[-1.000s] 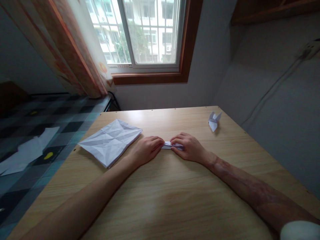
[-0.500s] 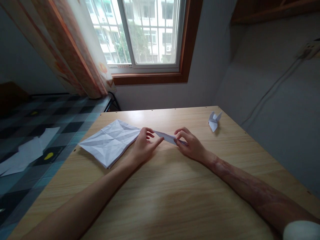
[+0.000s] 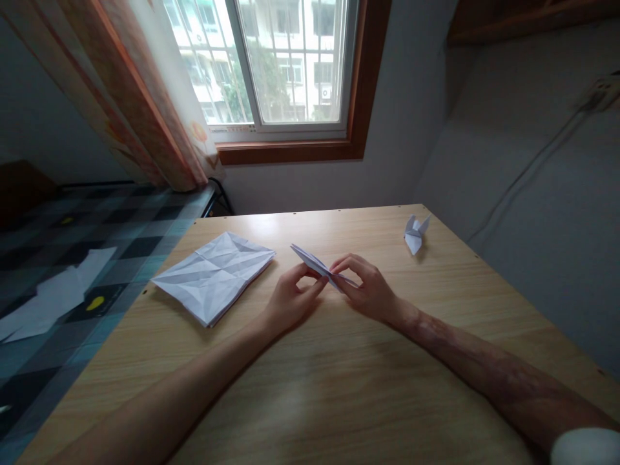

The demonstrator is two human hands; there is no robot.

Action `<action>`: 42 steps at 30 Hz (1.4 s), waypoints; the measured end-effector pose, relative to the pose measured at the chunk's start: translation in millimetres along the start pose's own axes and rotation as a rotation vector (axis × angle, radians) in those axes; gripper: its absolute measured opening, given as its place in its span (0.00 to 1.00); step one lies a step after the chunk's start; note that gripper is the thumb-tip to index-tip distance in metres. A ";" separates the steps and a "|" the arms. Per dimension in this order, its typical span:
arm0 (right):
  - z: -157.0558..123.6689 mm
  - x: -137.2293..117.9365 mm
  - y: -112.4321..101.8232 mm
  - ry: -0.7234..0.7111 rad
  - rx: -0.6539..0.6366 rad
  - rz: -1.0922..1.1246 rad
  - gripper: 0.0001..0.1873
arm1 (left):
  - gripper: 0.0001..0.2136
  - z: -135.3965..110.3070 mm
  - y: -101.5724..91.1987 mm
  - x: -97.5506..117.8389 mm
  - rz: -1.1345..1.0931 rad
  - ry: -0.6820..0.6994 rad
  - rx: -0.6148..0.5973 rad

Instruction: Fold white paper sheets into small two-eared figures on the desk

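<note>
A narrow folded strip of white paper [image 3: 310, 259] is held just above the wooden table [image 3: 310, 387] near its middle, its far tip pointing up and left. My right hand [image 3: 365, 287] pinches the strip's near end between thumb and fingers. My left hand [image 3: 290, 298] touches the strip from the left with thumb and fingertips closed on its middle. Both forearms stretch across the table toward me.
A stack of creased white paper sheets [image 3: 213, 274] lies on the table's left part. A small folded paper figure [image 3: 415, 234] stands near the far right corner. Left of the table is a chequered bed cover with white sheets [image 3: 48, 297]. A window and curtain rise behind.
The strip lay flat under both hands a second ago. My right hand has lifted it and tilted its far tip up, and my left hand has come back onto it.
</note>
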State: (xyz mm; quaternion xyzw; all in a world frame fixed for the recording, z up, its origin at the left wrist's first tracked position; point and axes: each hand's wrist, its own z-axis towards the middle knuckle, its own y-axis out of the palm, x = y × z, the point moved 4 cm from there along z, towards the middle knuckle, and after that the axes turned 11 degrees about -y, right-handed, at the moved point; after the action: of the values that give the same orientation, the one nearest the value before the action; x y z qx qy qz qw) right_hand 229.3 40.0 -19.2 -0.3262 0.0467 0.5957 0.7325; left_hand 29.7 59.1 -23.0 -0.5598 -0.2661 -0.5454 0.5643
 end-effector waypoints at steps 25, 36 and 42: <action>-9.7 23.9 5.4 0.267 0.051 0.341 0.11 | 0.10 3.8 -3.9 4.2 -0.075 0.065 -0.023; -13.5 31.5 9.9 0.382 0.059 0.698 0.16 | 0.09 4.8 -4.1 -0.6 -0.164 0.057 -0.020; -14.3 33.0 9.3 0.379 0.119 0.646 0.22 | 0.13 5.8 -1.9 -6.0 -0.312 -0.051 -0.076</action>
State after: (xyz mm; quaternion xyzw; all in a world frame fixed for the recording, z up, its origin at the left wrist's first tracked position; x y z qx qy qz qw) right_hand 234.9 60.8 -49.4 -0.3558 0.3165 0.7214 0.5029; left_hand 28.2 66.8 -26.5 -0.5464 -0.3431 -0.6216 0.4443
